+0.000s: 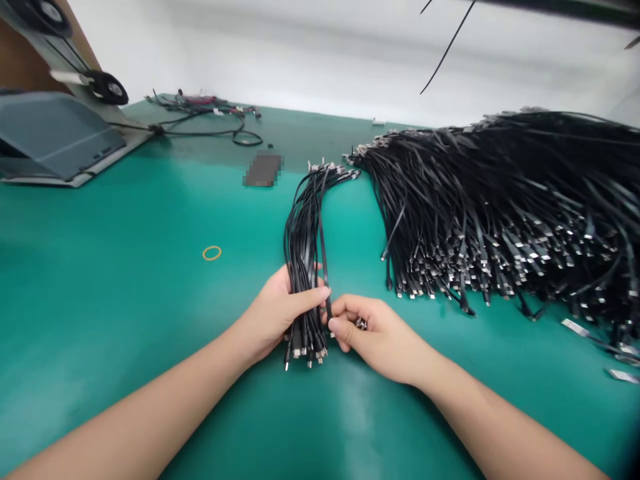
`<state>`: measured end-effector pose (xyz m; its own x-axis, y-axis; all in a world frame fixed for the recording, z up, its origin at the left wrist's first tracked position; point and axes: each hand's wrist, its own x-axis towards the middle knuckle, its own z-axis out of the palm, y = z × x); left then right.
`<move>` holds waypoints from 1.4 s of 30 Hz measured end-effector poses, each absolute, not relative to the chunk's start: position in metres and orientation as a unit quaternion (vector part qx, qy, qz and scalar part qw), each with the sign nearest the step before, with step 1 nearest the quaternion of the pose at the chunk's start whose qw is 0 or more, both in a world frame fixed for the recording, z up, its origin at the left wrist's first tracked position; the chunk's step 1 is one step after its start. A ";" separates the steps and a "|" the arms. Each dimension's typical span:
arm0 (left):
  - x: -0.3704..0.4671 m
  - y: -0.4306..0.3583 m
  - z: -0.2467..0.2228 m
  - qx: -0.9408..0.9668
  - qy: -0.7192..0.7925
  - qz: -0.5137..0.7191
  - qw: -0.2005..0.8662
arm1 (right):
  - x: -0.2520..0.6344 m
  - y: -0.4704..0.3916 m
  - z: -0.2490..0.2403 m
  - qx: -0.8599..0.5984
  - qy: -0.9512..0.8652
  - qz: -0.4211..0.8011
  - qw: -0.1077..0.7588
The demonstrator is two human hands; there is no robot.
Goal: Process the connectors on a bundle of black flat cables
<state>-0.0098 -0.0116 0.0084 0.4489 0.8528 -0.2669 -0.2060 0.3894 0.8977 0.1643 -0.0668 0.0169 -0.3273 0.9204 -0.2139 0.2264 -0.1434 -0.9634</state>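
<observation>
My green worktop (125,280) shines in places. On it I see a black cable heap (465,193) at right, wires (200,113) and a grey device (55,137) at upper left, and a yellow band (212,247) left of centre.

Left hand (280,307): closed in a grip, thumb across the top, forearm slanting in from lower left. Right hand (373,333): just beside it, thumb and forefinger pinched, other fingers curled. Both forearms bare.
</observation>
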 end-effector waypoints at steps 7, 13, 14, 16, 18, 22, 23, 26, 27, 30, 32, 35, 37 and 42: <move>-0.007 -0.011 0.010 0.431 0.421 0.377 0.704 | 0.172 -0.060 0.016 -0.567 -0.511 0.528 0.372; -0.008 -0.010 0.007 0.434 0.400 0.387 0.709 | 0.176 -0.060 0.017 -0.532 -0.567 0.556 0.294; -0.008 -0.010 0.006 0.429 0.391 0.388 0.716 | 0.176 -0.061 0.017 -0.533 -0.564 0.557 0.296; -0.008 -0.009 0.005 0.420 0.378 0.389 0.728 | 0.175 -0.062 0.017 -0.532 -0.559 0.558 0.304; -0.008 -0.009 0.004 0.416 0.369 0.391 0.733 | 0.173 -0.062 0.017 -0.531 -0.556 0.559 0.310; -0.008 -0.009 0.007 0.392 0.363 0.387 0.751 | 0.172 -0.061 0.014 -0.546 -0.551 0.546 0.317; -0.009 -0.009 0.008 0.377 0.361 0.387 0.760 | 0.173 -0.060 0.013 -0.558 -0.544 0.530 0.335; -0.011 -0.008 0.013 0.325 0.359 0.386 0.785 | 0.174 -0.061 0.010 -0.596 -0.508 0.444 0.435; -0.012 -0.008 0.015 0.309 0.362 0.387 0.790 | 0.174 -0.062 0.010 -0.603 -0.500 0.412 0.466; -0.013 -0.006 0.017 0.288 0.371 0.389 0.793 | 0.172 -0.069 0.015 -0.604 -0.509 0.333 0.515; -0.012 -0.005 0.016 0.299 0.373 0.387 0.788 | 0.169 -0.074 0.019 -0.596 -0.534 0.297 0.520; -0.010 -0.005 0.013 0.328 0.379 0.386 0.774 | 0.165 -0.078 0.019 -0.583 -0.575 0.293 0.493; -0.009 -0.007 0.011 0.336 0.381 0.386 0.770 | 0.163 -0.078 0.014 -0.588 -0.588 0.314 0.459; -0.010 -0.013 0.009 0.342 0.378 0.376 0.774 | 0.163 -0.071 0.001 -0.642 -0.624 0.315 0.315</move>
<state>-0.0104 -0.0125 0.0094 0.4323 0.8400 -0.3278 -0.3242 0.4840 0.8128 0.1633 -0.0707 0.0007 0.0230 0.9997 -0.0108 0.6034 -0.0225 -0.7971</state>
